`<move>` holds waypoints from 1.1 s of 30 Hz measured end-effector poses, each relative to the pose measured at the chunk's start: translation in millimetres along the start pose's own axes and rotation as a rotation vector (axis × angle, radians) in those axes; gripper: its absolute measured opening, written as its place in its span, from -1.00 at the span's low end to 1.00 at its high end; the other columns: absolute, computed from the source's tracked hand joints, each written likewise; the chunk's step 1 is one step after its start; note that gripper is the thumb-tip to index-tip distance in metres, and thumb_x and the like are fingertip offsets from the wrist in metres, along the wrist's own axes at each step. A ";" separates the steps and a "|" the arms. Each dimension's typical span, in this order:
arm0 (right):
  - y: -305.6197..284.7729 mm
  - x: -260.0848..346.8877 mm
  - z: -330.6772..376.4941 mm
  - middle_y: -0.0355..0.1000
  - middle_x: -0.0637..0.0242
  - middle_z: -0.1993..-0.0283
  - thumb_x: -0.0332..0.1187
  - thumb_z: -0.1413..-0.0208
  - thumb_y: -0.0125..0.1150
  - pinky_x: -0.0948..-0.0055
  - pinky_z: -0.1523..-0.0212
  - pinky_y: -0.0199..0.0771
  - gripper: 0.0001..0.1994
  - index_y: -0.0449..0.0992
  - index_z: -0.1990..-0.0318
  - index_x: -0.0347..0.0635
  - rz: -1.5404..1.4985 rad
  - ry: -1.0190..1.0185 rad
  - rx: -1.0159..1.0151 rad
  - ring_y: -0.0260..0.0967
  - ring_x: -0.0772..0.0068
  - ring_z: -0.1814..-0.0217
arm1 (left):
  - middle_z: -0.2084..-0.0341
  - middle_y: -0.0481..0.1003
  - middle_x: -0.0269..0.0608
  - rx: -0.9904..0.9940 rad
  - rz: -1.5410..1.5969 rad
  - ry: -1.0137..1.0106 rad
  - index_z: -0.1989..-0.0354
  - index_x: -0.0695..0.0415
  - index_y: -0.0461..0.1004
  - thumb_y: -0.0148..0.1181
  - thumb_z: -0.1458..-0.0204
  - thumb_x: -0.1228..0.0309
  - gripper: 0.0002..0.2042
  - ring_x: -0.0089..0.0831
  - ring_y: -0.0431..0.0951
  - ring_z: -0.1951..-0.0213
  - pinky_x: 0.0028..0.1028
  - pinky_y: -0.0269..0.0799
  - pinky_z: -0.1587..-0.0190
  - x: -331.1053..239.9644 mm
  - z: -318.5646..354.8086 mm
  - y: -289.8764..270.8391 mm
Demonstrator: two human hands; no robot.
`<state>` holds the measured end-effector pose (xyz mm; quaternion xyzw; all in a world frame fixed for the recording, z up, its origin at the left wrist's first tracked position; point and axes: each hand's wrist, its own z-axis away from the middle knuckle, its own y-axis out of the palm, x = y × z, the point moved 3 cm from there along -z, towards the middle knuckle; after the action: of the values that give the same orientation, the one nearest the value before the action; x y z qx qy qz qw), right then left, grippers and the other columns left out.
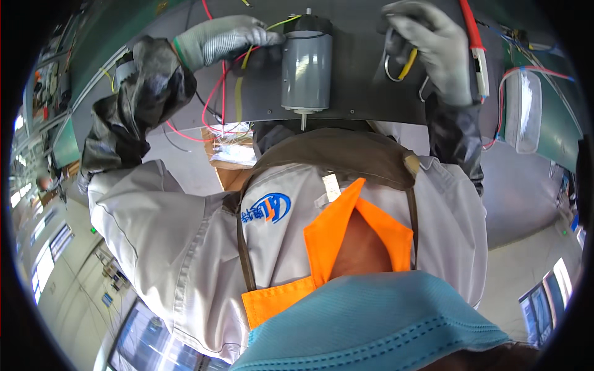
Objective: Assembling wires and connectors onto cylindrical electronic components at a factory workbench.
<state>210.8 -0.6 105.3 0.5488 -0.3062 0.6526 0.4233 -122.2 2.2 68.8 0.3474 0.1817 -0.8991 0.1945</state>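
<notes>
A grey cylindrical motor (307,71) with a black end cap lies on the dark work surface, its bare shaft towards me. My left hand (226,41), in a grey glove, is beside the motor's capped end. Its fingers are closed where a yellow-green wire (283,23) runs from the cap; the fingertips are partly hidden. To the right of the motor, my gloved right hand (436,52) has its fingers curled round a small hand tool with a yellow grip (408,64) and a dark curved part. The tool's kind cannot be made out.
Loose red wires (207,114) trail over the surface's front edge at left. A red-and-white pen-shaped tool (479,65) lies close to my right hand. Farther right are a pale metal case (527,111) and more wires. My apron (328,154) is close to the front edge.
</notes>
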 end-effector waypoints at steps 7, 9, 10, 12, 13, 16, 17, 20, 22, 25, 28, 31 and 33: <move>73.1 -51.1 -27.1 0.58 0.13 0.11 -0.59 -0.16 0.23 0.39 0.18 0.67 -0.82 0.52 0.08 -0.37 -0.520 -0.113 0.094 0.60 0.38 0.18 | 0.44 0.51 -0.31 -0.109 0.138 0.099 -0.09 0.31 0.42 0.19 -0.07 0.47 -0.61 -0.52 0.48 0.37 -0.41 0.52 0.30 9.4 10.8 16.0; 87.6 -54.8 -29.4 0.59 0.21 0.11 -0.58 -0.11 0.25 0.38 0.17 0.64 -0.78 0.55 0.07 -0.25 0.199 -0.390 -0.043 0.61 0.37 0.19 | 0.56 0.47 -0.34 -0.065 0.353 0.048 -0.02 0.26 0.44 0.16 -0.05 0.51 -0.68 -0.55 0.44 0.49 -0.47 0.46 0.44 16.3 8.3 18.9; 91.3 -59.2 -31.3 0.58 0.25 0.12 -0.54 -0.06 0.28 0.32 0.13 0.61 -0.75 0.56 0.07 -0.14 0.412 -0.628 -0.057 0.59 0.25 0.17 | 0.60 0.45 -0.35 -0.076 0.286 0.022 0.02 0.24 0.45 0.13 -0.12 0.43 -0.73 -0.59 0.41 0.54 -0.51 0.39 0.51 6.0 14.2 21.7; 94.8 -52.2 -29.7 0.57 0.22 0.13 -0.47 -0.07 0.27 0.25 0.09 0.58 -0.77 0.57 0.09 -0.10 0.661 -0.773 0.005 0.53 0.08 0.12 | 0.59 0.45 -0.33 -0.177 0.449 -0.115 0.04 0.21 0.45 -0.05 -0.32 0.11 -0.63 -0.68 0.35 0.61 -0.61 0.21 0.65 -41.3 28.0 32.9; 97.2 -51.2 -27.6 0.57 0.23 0.13 -0.46 -0.07 0.27 0.24 0.09 0.58 -0.78 0.57 0.09 -0.10 0.750 -0.755 0.029 0.53 0.08 0.12 | 0.59 0.45 -0.33 -0.184 0.456 -0.113 0.04 0.21 0.45 -0.05 -0.32 0.11 -0.63 -0.68 0.35 0.61 -0.61 0.21 0.65 -34.4 22.9 40.0; 97.8 -57.0 -30.9 0.57 0.21 0.13 -0.44 -0.08 0.27 0.23 0.12 0.58 -0.79 0.57 0.10 -0.10 0.765 -0.789 0.038 0.53 0.07 0.14 | 0.40 0.54 -0.17 -0.439 0.438 0.009 0.08 0.21 0.49 -0.09 -0.36 0.13 -0.63 -0.62 0.47 0.53 -0.62 0.34 0.54 -7.8 9.4 50.9; 97.4 -56.9 -31.6 0.57 0.21 0.13 -0.44 -0.08 0.27 0.23 0.12 0.58 -0.79 0.57 0.10 -0.10 0.757 -0.794 0.045 0.53 0.07 0.14 | 0.40 0.54 -0.17 -0.447 0.441 0.001 0.08 0.21 0.49 -0.09 -0.36 0.13 -0.63 -0.62 0.47 0.53 -0.62 0.34 0.54 -0.7 6.4 56.4; 91.7 -54.0 -33.0 0.57 0.19 0.12 -0.45 -0.09 0.27 0.26 0.13 0.58 -0.79 0.57 0.09 -0.11 0.640 -0.762 -0.002 0.55 0.12 0.16 | 0.29 0.59 -0.19 -0.803 -0.174 0.396 0.18 0.31 0.56 0.17 -0.15 0.52 -0.86 -0.56 0.58 0.34 -0.62 0.48 0.31 -8.8 3.8 61.3; 86.0 -62.8 -39.3 0.59 0.22 0.14 -0.49 -0.15 0.23 0.38 0.23 0.61 -0.81 0.56 0.07 -0.18 0.280 -0.454 0.007 0.58 0.29 0.16 | 0.29 0.59 -0.20 -0.860 0.399 0.313 0.15 0.31 0.56 0.22 -0.13 0.50 -0.83 -0.58 0.58 0.35 -0.63 0.48 0.32 -0.1 -9.5 70.9; 74.1 -59.3 -63.4 0.59 0.21 0.16 -0.53 -0.19 0.18 0.52 0.34 0.63 -0.79 0.53 0.02 -0.29 -0.439 -0.035 0.034 0.58 0.43 0.21 | 0.35 0.60 -0.26 -0.912 0.988 0.147 0.12 0.31 0.55 0.32 -0.09 0.44 -0.76 -0.65 0.56 0.44 -0.67 0.43 0.42 -16.9 -24.3 80.8; 65.4 -40.7 -71.6 0.58 0.17 0.20 -0.56 -0.20 0.15 0.61 0.45 0.60 -0.74 0.49 -0.04 -0.37 -0.385 -0.034 -0.016 0.55 0.50 0.39 | 0.45 0.59 -0.33 -1.027 0.909 0.180 0.13 0.29 0.55 0.34 -0.12 0.37 -0.75 -0.76 0.46 0.56 -0.73 0.33 0.53 -33.5 -34.9 82.7; 63.0 -39.9 -72.7 0.59 0.23 0.27 -0.54 -0.20 0.15 0.63 0.51 0.54 -0.73 0.52 -0.05 -0.36 -0.401 -0.045 -0.011 0.52 0.59 0.45 | 0.44 0.59 -0.32 -1.046 0.830 0.256 0.14 0.29 0.56 0.34 -0.12 0.40 -0.77 -0.75 0.46 0.56 -0.73 0.34 0.52 -32.9 -43.6 82.8; 62.1 -34.2 -71.5 0.59 0.16 0.28 -0.48 -0.17 0.15 0.63 0.51 0.45 -0.58 0.41 -0.20 -0.36 -0.278 -0.025 -0.040 0.48 0.60 0.46 | 0.44 0.59 -0.32 -1.035 0.832 0.232 0.15 0.29 0.56 0.33 -0.12 0.43 -0.79 -0.74 0.46 0.55 -0.72 0.35 0.52 -35.2 -43.1 83.5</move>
<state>124.2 25.6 60.9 0.5855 -0.2452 0.5746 0.5166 -34.5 -41.7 47.4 0.3448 0.4598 -0.5030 0.6455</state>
